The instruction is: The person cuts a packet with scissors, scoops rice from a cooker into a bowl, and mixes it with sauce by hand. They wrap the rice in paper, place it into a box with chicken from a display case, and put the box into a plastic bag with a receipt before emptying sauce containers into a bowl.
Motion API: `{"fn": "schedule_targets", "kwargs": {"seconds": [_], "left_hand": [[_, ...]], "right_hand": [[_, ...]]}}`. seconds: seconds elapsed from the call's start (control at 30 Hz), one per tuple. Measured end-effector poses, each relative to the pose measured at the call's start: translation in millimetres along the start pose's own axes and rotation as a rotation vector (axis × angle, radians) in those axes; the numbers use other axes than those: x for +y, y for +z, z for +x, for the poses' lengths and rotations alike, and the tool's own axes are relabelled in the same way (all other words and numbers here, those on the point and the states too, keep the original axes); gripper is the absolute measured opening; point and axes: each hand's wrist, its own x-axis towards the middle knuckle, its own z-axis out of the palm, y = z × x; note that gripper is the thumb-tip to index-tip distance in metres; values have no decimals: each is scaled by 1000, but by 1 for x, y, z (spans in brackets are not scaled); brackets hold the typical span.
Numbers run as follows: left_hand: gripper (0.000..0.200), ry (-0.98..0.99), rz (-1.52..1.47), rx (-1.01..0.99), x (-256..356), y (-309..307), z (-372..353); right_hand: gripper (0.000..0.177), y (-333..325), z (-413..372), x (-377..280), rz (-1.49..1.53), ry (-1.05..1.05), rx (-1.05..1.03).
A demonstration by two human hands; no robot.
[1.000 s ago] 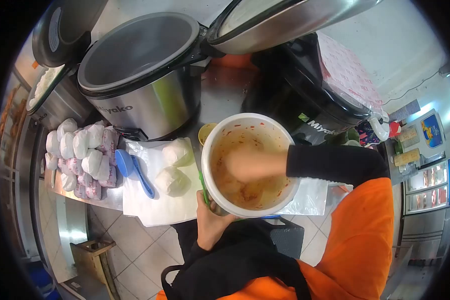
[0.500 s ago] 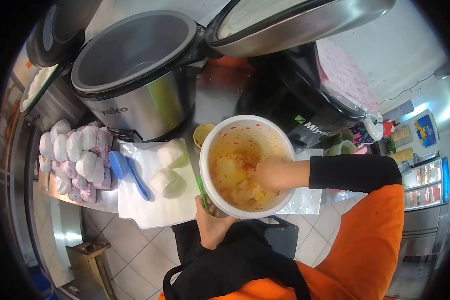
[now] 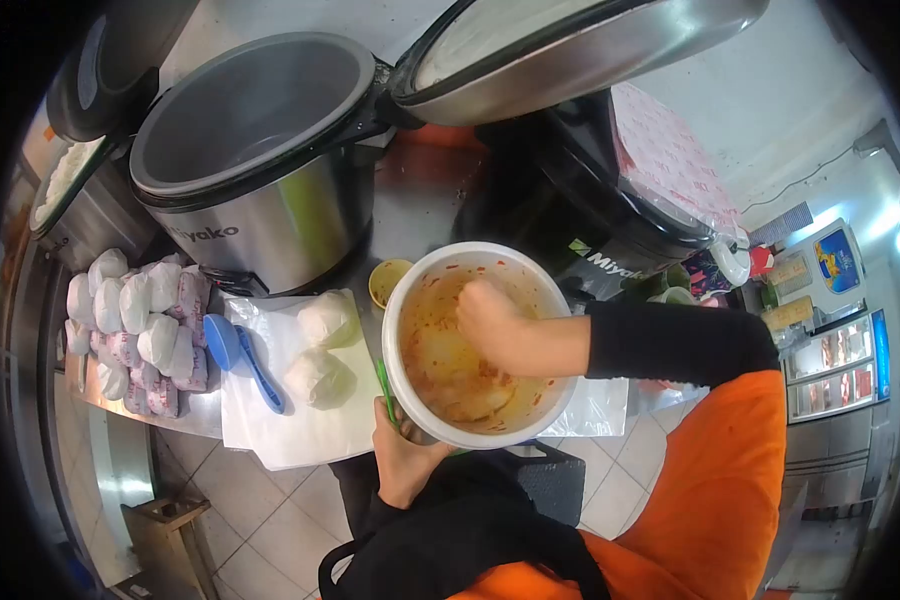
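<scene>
A white round tub [image 3: 573, 385] stands tilted in front of me, its inner wall smeared with orange-red food bits. Down inside it is my right hand [image 3: 495, 325], fingers curled in a closed shape; whatever they hold is hidden. Soft yellowish-orange food [image 3: 470, 390] lies at the tub's bottom below the hand. My left hand [image 3: 405, 462] grips the tub's outside at the lower left, by a thin green strip [image 3: 385, 385]. Left of the tub, two white round bundles in clear plastic [image 3: 320, 378] rest on white paper [image 3: 260, 432], beside a blue rice scoop [image 3: 260, 380].
An open Miyako rice cooker [image 3: 310, 220] stands behind left, with a black Miyako cooker [image 3: 560, 215] behind right. Wrapped packets [image 3: 140, 320] are piled at the left. A small yellow cup [image 3: 385, 280] sits beside the tub. A metal lid [image 3: 590, 60] hangs overhead.
My right hand has moved left and up inside the tub, its fingers lifting off the food at the bottom. The whole view has shifted slightly; my left hand keeps its hold.
</scene>
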Motion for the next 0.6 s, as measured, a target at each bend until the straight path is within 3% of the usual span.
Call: {"fn": "schedule_targets", "kwargs": {"seconds": [0.07, 0.1, 0.17, 0.2, 0.27, 0.4, 0.5, 0.57, 0.6], "left_hand": [[75, -5, 22, -8, 1, -1, -2], [75, 0, -4, -9, -2, 0, -1], [75, 11, -32, -7, -2, -1, 0], [75, 13, 4, -19, -2, -2, 0], [75, 14, 44, -34, -1, -5, 1], [74, 20, 129, -40, -1, -8, 6], [74, 9, 130, -44, 1, -8, 5], [74, 1, 122, -29, 0, -7, 6], [74, -7, 113, -25, -3, -7, 5]], "right_hand": [[14, 32, 24, -11, -187, -68, 328], [14, 45, 30, -17, -183, -66, 331], [14, 49, 30, -19, 141, -186, 367], [14, 46, 27, -15, 136, -189, 368], [12, 34, 16, -1, 701, -169, 240], [12, 0, 4, 13, 694, -71, 259], [13, 10, 13, -10, 692, -19, 393], [13, 26, 24, -40, 923, 21, 386], [16, 27, 31, -38, 697, -130, 175]]}}
